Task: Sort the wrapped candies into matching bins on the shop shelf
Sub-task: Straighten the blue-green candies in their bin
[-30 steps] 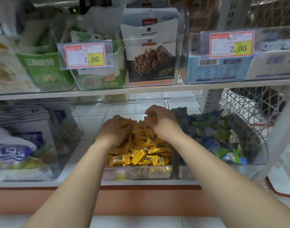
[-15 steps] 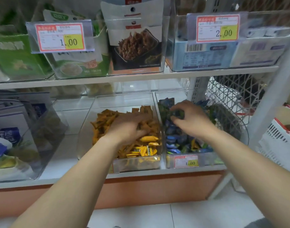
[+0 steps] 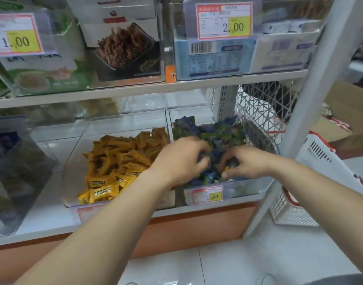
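My left hand [image 3: 182,161] and right hand [image 3: 248,164] curl fingers [image 3: 199,145] into the blue candies [image 3: 217,132] at centre right, grasp unclear, with the yellow bin [image 3: 73,159] leftward, nearer my left hand.

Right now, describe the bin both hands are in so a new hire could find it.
Go to the lower shelf and look at its right end, beside the white wire mesh panel. The clear bin there holds blue and green candies; its left neighbour holds yellow ones.

Clear glossy plastic bins [image 3: 248,188] (shiny wrappers [image 3: 102,191])
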The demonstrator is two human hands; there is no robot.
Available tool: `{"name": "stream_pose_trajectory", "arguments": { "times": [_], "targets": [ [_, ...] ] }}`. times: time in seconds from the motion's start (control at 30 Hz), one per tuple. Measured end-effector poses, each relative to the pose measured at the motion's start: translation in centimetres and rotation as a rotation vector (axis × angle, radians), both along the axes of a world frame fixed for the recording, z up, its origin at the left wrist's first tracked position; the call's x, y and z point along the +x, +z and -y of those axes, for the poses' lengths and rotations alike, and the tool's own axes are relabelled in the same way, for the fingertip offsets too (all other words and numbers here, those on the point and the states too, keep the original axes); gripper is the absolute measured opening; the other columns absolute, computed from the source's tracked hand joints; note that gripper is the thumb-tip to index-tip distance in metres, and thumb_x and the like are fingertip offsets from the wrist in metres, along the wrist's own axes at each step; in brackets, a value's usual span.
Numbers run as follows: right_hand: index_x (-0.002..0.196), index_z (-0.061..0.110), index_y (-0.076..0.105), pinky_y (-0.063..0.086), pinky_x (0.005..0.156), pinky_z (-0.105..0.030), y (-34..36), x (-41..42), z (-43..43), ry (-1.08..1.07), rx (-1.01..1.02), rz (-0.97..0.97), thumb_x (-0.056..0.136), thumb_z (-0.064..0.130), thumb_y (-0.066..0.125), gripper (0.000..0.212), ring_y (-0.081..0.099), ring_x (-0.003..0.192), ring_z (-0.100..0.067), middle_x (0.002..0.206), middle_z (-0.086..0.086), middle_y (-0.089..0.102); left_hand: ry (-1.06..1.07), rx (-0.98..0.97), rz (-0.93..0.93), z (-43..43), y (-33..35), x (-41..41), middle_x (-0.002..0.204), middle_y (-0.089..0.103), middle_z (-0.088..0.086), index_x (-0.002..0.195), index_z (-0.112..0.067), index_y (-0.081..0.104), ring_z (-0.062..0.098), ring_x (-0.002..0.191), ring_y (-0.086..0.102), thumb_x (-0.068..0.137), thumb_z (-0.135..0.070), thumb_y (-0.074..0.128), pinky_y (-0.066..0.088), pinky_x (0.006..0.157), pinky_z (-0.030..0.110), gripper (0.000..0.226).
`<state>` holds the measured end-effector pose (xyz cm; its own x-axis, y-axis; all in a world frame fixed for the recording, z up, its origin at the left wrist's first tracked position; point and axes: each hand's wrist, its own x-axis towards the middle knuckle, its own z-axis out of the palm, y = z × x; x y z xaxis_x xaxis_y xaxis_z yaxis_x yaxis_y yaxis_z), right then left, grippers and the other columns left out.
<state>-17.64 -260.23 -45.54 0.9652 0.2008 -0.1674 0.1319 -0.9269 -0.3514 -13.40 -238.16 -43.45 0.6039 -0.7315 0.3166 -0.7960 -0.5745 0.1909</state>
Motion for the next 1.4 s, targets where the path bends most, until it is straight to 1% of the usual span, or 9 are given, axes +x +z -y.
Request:
{"name": "stream_pose_trajectory", "arguments": {
  "times": [0.13, 0.37, 0.5, 0.6, 0.8, 1.1, 1.23, 1.33, 1.4],
  "targets": [
    [0.084, 0.032, 0.074, 0.047, 0.073, -0.033, 0.9, -0.2, 0.5, -0.112, 0.076, 0.269, 0.086, 0.041, 0.073, 0.010, 0.060, 0.080, -0.010, 0.084, 0.014, 0.063, -0.037, -0.006, -0.152, 2.4, -1.7, -1.0, 0.111, 0.067, -0.001, 0.126, -0.023, 0.058, 0.021, 0.102, 0.063, 0.091, -0.039, 0.059, 0.054, 0.082, 0.039, 0.039],
    [0.094, 0.018, 0.077, 0.053, 0.070, -0.026, 2.1, -0.6, -0.5, -0.379, 0.765, 0.354, 0.095, 0.025, 0.068, 0.012, 0.070, 0.078, -0.016, 0.086, 0.002, 0.077, 0.102, -0.369, -0.369, 3.8, -1.6, -0.4, 0.099, 0.072, -0.005, 0.127, -0.026, 0.057, 0.011, 0.085, 0.068, 0.094, -0.036, 0.062, 0.055, 0.079, 0.033, 0.034],
    [0.120, 0.020, 0.069, 0.041, 0.075, -0.021, 1.3, -0.3, 1.1, -0.504, 0.402, 0.349, 0.099, 0.032, 0.058, 0.026, 0.060, 0.099, -0.014, 0.111, 0.003, 0.068, 0.154, -0.171, -0.030, 2.0, -1.1, 0.7, 0.087, 0.071, -0.005, 0.124, -0.031, 0.056, 0.020, 0.074, 0.067, 0.094, -0.042, 0.055, 0.050, 0.060, 0.031, 0.032],
    [0.122, 0.016, 0.060, 0.043, 0.076, -0.030, -0.5, 0.1, 1.5, -0.457, 0.138, 0.013, 0.097, 0.046, 0.056, 0.039, 0.060, 0.100, -0.027, 0.116, -0.010, 0.066, 0.193, -0.063, 0.277, 0.5, -0.9, 1.2, 0.072, 0.068, -0.002, 0.119, -0.031, 0.058, 0.025, 0.063, 0.064, 0.093, -0.042, 0.054, 0.041, 0.056, 0.031, 0.028],
    [0.132, 0.029, 0.060, 0.051, 0.096, -0.036, -2.0, 1.4, 0.8, -0.406, 0.091, -0.163, 0.073, 0.072, 0.069, 0.073, 0.061, 0.107, -0.022, 0.125, 0.000, 0.065, 0.232, -0.054, 0.130, -0.4, -2.7, 2.2, 0.078, 0.063, -0.006, 0.114, -0.035, 0.062, 0.021, 0.088, 0.061, 0.095, -0.046, 0.050, 0.042, 0.093, 0.040, 0.025],
    [0.158, 0.025, 0.017, 0.042, 0.093, -0.026, -3.5, 2.6, 0.9, -0.428, 0.311, -0.251, 0.063, 0.058, 0.087, 0.123, 0.053, 0.123, -0.019, 0.151, 0.002, 0.046, 0.252, -0.136, 0.121, 0.1, -3.7, 2.4, 0.084, 0.065, -0.011, 0.110, -0.036, 0.066, 0.021, 0.097, 0.058, 0.093, -0.050, 0.053, 0.030, 0.099, 0.041, 0.026],
    [0.151, 0.023, 0.036, 0.048, 0.086, -0.018, -3.3, 2.4, 0.8, -0.452, 0.434, -0.227, 0.061, 0.048, 0.092, 0.109, 0.059, 0.111, -0.010, 0.139, 0.004, 0.056, 0.259, -0.170, 0.103, 0.4, -3.7, 2.3, 0.074, 0.052, -0.016, 0.111, -0.035, 0.067, 0.021, 0.092, 0.058, 0.093, -0.048, 0.055, 0.032, 0.097, 0.040, 0.025],
    [0.125, 0.031, 0.055, 0.046, 0.060, -0.004, -2.8, 2.5, 0.7, -0.472, 0.663, -0.075, 0.067, 0.032, 0.092, 0.069, 0.061, 0.084, 0.007, 0.098, 0.022, 0.065, 0.264, -0.192, 0.077, 0.4, -3.8, 2.5, 0.074, 0.048, -0.018, 0.111, -0.035, 0.066, 0.019, 0.091, 0.057, 0.095, -0.049, 0.052, 0.029, 0.096, 0.037, 0.025],
    [0.108, 0.032, 0.062, 0.050, 0.066, -0.007, -2.0, 2.8, 0.0, -0.472, 0.811, 0.045, 0.074, 0.025, 0.088, 0.043, 0.067, 0.081, 0.005, 0.089, 0.025, 0.071, 0.272, -0.208, 0.062, 0.3, -3.8, 2.5, 0.077, 0.051, -0.017, 0.111, -0.034, 0.065, 0.020, 0.092, 0.057, 0.096, -0.049, 0.051, 0.029, 0.097, 0.037, 0.025]
  ]
}}
